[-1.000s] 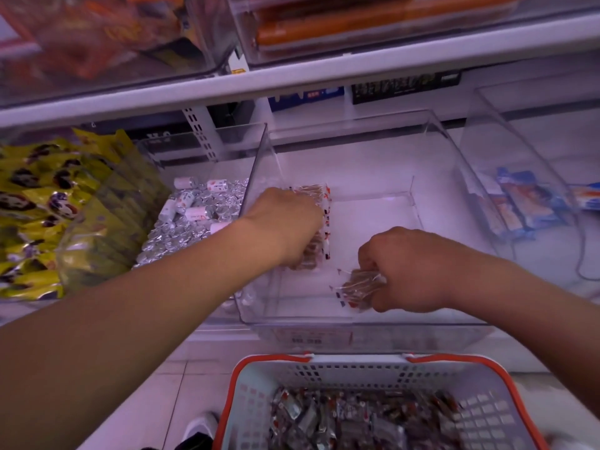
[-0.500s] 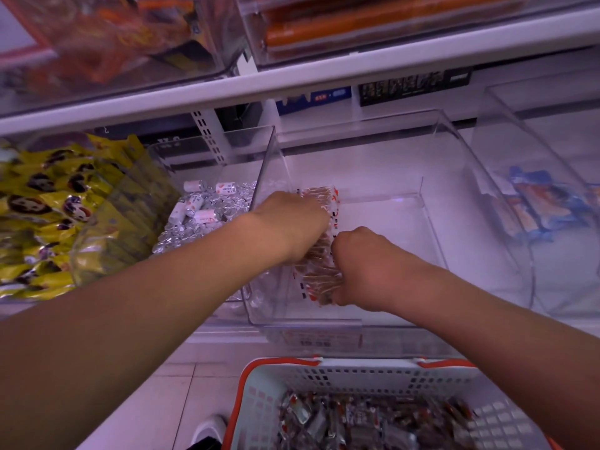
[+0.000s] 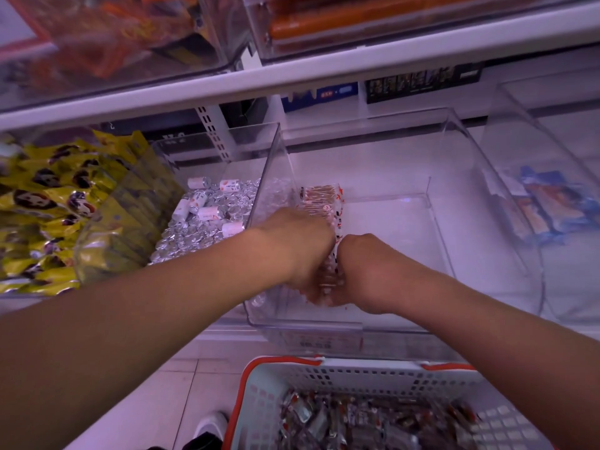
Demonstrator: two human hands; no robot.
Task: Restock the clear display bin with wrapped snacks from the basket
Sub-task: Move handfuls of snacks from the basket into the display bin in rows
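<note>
Since a second ago the right hand (image 3: 363,267) has slid left to meet the left hand (image 3: 298,248); both, knuckles up, press together on the row of wrapped snacks (image 3: 321,203) against the clear display bin's (image 3: 470,222) left wall, above the basket (image 3: 259,401).

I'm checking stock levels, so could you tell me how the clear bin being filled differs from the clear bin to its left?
The middle clear bin holds one row of clear-wrapped snacks along its left wall, its floor mostly bare; the left bin is heaped with silver-wrapped candies. Both hands are inside the middle bin, none in the left. Both are transparent plastic on one shelf.
</note>
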